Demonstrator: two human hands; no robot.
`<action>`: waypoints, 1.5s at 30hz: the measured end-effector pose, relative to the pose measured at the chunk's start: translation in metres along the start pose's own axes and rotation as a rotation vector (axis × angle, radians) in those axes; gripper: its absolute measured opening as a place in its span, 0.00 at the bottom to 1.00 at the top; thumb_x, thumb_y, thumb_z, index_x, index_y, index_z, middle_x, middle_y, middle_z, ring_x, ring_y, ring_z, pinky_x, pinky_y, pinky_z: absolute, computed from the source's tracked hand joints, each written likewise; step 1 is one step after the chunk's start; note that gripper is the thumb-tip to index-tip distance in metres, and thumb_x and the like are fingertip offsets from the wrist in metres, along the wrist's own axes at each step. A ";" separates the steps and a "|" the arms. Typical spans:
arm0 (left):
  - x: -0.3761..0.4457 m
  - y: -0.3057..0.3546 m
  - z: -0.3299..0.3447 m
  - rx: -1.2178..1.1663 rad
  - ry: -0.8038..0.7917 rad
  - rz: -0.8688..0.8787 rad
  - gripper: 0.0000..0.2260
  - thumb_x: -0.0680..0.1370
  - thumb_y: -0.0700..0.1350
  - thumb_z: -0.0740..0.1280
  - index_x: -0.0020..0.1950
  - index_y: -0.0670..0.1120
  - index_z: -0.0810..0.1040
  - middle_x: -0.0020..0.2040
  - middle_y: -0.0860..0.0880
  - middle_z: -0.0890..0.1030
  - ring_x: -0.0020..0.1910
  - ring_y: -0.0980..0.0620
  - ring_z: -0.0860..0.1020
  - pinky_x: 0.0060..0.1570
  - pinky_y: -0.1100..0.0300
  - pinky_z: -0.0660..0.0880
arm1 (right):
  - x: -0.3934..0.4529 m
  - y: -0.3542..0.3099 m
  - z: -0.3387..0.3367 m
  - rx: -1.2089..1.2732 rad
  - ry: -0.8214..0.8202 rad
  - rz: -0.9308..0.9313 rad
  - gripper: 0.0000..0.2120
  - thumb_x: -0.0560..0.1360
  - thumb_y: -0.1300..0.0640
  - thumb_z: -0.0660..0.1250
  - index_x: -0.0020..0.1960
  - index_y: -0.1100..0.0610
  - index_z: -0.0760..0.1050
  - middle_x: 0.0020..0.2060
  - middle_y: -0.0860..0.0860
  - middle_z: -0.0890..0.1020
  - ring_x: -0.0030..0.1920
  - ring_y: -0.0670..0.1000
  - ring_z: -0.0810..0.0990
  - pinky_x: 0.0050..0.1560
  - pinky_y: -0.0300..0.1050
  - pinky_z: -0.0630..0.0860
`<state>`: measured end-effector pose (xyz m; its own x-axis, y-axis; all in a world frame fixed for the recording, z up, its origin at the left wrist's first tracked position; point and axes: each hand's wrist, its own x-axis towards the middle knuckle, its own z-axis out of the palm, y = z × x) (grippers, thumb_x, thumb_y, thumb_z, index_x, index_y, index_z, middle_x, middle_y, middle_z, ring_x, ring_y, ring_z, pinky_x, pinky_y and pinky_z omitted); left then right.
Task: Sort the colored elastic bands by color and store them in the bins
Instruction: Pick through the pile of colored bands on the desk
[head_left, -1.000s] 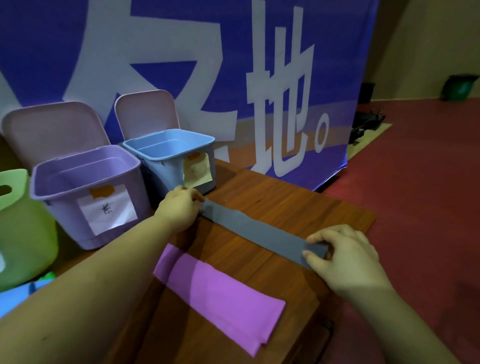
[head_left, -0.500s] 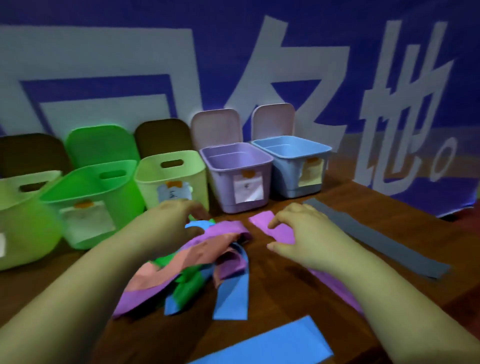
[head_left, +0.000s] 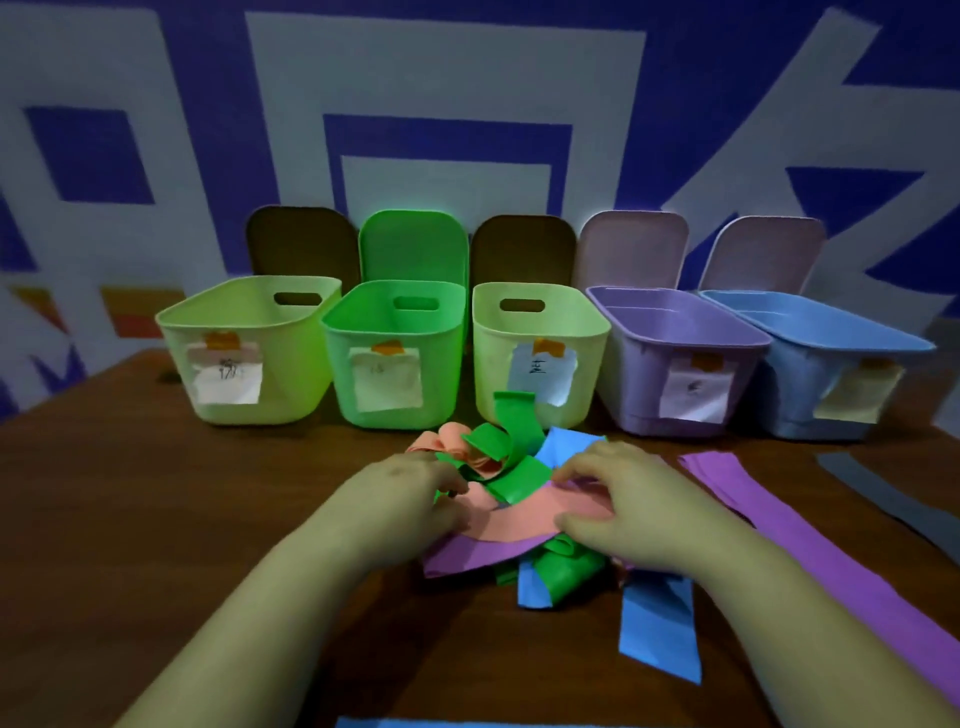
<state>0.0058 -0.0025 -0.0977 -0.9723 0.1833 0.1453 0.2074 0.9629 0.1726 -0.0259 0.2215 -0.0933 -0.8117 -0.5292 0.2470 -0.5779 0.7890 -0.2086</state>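
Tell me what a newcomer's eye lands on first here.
First the tangled heap of bands, green, salmon, purple and blue, at the table's middle, with the left hand and right hand both on it. Behind it stands a row of five open, labelled bins: three green at left, then purple, then blue. A flat purple band lies to the right of the heap.

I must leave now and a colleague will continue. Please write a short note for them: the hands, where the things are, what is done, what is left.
Left hand: its grip is in the tangled pile of bands; what it pinches is unclear.
Right hand: pinching the salmon band.
Flat on the table: purple band, grey band, to the right.
Five bins stand open behind.
Done: nothing visibly in the bins.
Left: untangle, sort by color, store.
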 end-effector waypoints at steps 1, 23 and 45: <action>0.001 -0.003 0.002 -0.009 0.001 0.008 0.16 0.76 0.58 0.64 0.62 0.55 0.76 0.63 0.54 0.75 0.60 0.54 0.73 0.57 0.61 0.68 | 0.001 0.002 0.003 0.022 0.003 0.003 0.20 0.70 0.43 0.69 0.60 0.47 0.76 0.55 0.47 0.76 0.58 0.47 0.72 0.58 0.37 0.65; 0.002 -0.018 0.009 -0.931 0.100 -0.150 0.04 0.72 0.43 0.73 0.39 0.44 0.80 0.36 0.50 0.81 0.38 0.56 0.77 0.44 0.62 0.72 | -0.008 0.018 0.006 0.427 0.197 0.042 0.12 0.62 0.56 0.79 0.40 0.43 0.80 0.39 0.41 0.78 0.39 0.43 0.76 0.36 0.33 0.69; 0.007 -0.008 0.001 -1.588 0.453 -0.238 0.07 0.81 0.39 0.57 0.48 0.43 0.74 0.40 0.46 0.79 0.34 0.55 0.80 0.39 0.63 0.80 | -0.015 0.025 -0.016 0.269 0.444 0.046 0.12 0.72 0.36 0.58 0.41 0.44 0.68 0.32 0.42 0.77 0.35 0.45 0.75 0.36 0.41 0.69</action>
<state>-0.0032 -0.0085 -0.0988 -0.9470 -0.2695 0.1751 0.2417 -0.2382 0.9406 -0.0264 0.2539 -0.0866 -0.7566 -0.2667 0.5970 -0.5911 0.6694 -0.4501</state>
